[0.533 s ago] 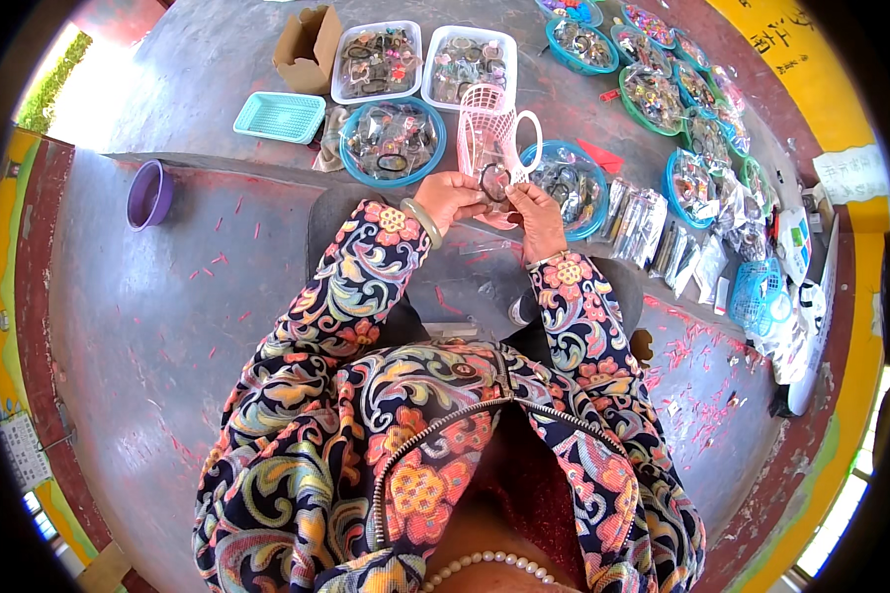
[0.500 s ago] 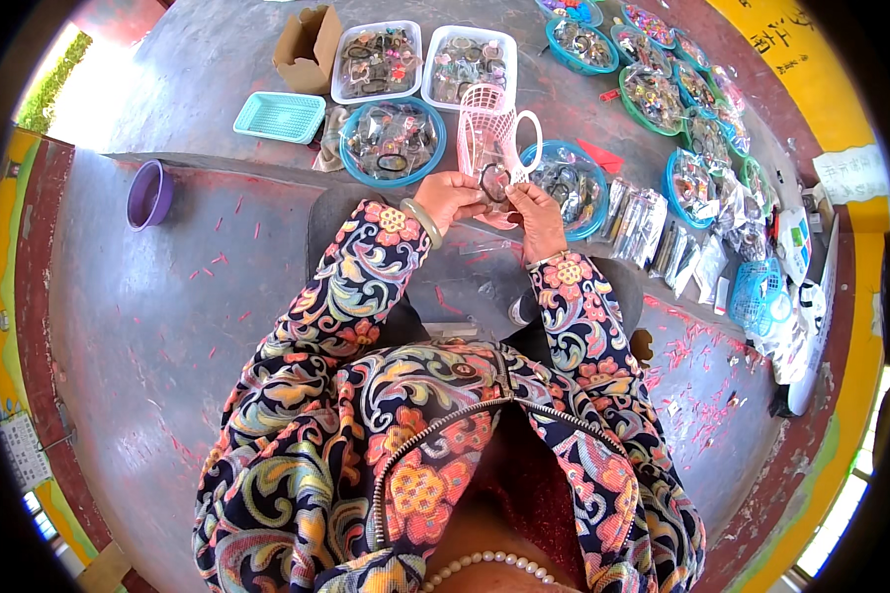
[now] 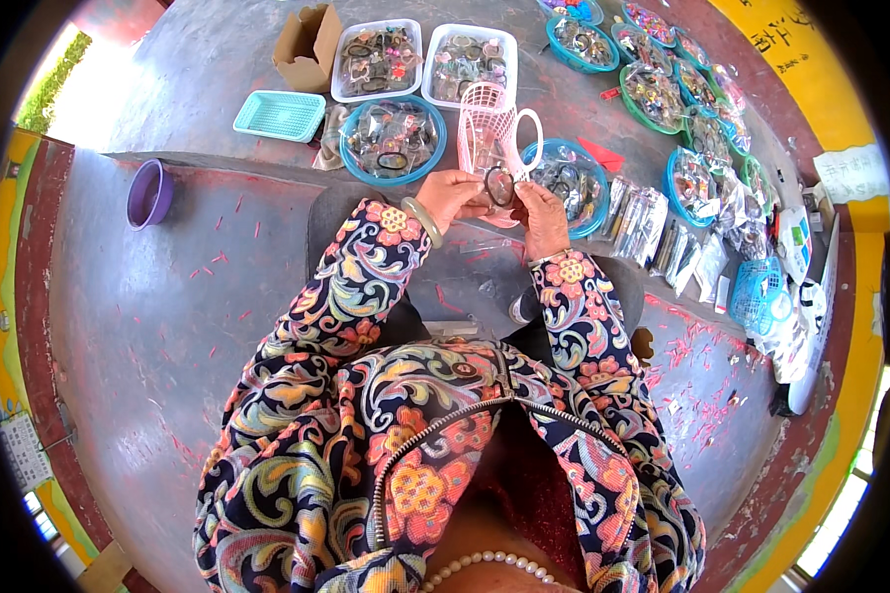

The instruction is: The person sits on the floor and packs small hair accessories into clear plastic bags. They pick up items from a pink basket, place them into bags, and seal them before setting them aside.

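Note:
A dark hair tie (image 3: 498, 186), stretched into an oval, is between my two hands over a pink lattice basket (image 3: 488, 96) with a light handle. My left hand (image 3: 453, 198) is closed, its thumb and fingertips pinching the loop's left side. From the right, my right hand (image 3: 541, 212) pinches the other side. Clear film seems to lie around the loop, but I cannot tell whether it is inside a bag. The lower part of the basket is partly hidden by my hands.
Blue bowls of bagged hair ties stand left (image 3: 393, 141) and right (image 3: 568, 190) of the basket. Beyond are two white trays (image 3: 470, 65), a cardboard box (image 3: 308, 47) and a turquoise tray (image 3: 280, 117). Packets (image 3: 635, 219) and more bowls (image 3: 653, 99) crowd the right; a purple tub (image 3: 149, 195) stands left.
The hair tie now shows higher and as a wider, clearer oval between my fingertips. My right hand has shifted slightly to the right; my left hand has barely moved.

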The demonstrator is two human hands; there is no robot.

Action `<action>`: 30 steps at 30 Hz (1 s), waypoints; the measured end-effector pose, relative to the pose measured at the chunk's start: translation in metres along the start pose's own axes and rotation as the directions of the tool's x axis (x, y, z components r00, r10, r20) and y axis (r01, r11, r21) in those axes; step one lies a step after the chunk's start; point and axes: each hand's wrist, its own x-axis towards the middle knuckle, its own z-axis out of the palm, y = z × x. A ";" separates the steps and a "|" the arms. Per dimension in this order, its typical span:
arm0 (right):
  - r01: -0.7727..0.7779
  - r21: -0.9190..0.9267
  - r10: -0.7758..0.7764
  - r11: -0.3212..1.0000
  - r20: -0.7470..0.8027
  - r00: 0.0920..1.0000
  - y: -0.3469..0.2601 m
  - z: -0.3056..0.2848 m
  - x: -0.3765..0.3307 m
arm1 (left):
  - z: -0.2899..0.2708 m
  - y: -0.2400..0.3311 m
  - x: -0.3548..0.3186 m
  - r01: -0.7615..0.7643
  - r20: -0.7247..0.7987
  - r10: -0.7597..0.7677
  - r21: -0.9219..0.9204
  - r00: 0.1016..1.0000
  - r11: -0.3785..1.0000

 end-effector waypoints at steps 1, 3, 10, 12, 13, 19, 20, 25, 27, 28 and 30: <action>0.004 0.009 -0.004 1.000 0.006 1.000 0.000 0.000 0.000 | 0.000 0.000 0.000 -0.001 0.001 0.001 0.003 1.000 1.000; 0.010 -0.018 -0.010 1.000 0.008 1.000 0.000 0.000 0.000 | 0.001 0.002 -0.001 0.010 -0.019 -0.010 0.011 1.000 1.000; 0.050 -0.076 -0.049 0.996 0.006 0.999 0.000 0.001 0.000 | 0.003 0.005 -0.002 0.040 -0.020 -0.039 0.075 0.999 0.996; 0.058 -0.102 -0.058 0.993 -0.002 0.998 0.001 0.002 0.000 | 0.005 0.007 -0.004 0.045 -0.034 -0.042 0.081 0.999 0.996; 0.062 -0.116 -0.063 0.991 -0.006 0.998 0.002 0.002 0.001 | 0.006 0.008 -0.005 0.047 -0.041 -0.044 0.084 0.998 0.995; 0.105 -0.072 -0.102 0.992 0.046 0.994 0.013 -0.006 0.007 | 0.010 0.009 -0.007 0.057 -0.020 -0.055 0.112 0.998 0.992; 0.108 -0.095 -0.106 0.990 0.028 0.994 0.013 -0.005 0.006 | 0.010 0.009 -0.008 0.047 -0.020 -0.045 0.113 0.999 0.993; 0.086 -0.145 -0.090 0.986 -0.019 0.996 0.009 -0.001 0.004 | 0.006 0.004 -0.005 0.004 -0.004 -0.003 0.105 1.000 0.994; 0.098 -0.143 -0.097 0.985 0.019 0.995 0.010 -0.002 0.005 | 0.003 -0.001 0.001 -0.031 0.000 0.031 0.057 1.000 0.998; 0.104 -0.142 -0.100 0.984 0.038 0.994 0.010 -0.002 0.006 | 0.001 -0.004 0.003 -0.048 0.002 0.048 0.033 0.999 0.998; 0.066 -0.138 -0.060 0.988 0.045 0.997 0.008 -0.003 0.004 | 0.003 -0.002 0.001 -0.033 0.000 0.033 0.019 0.999 0.999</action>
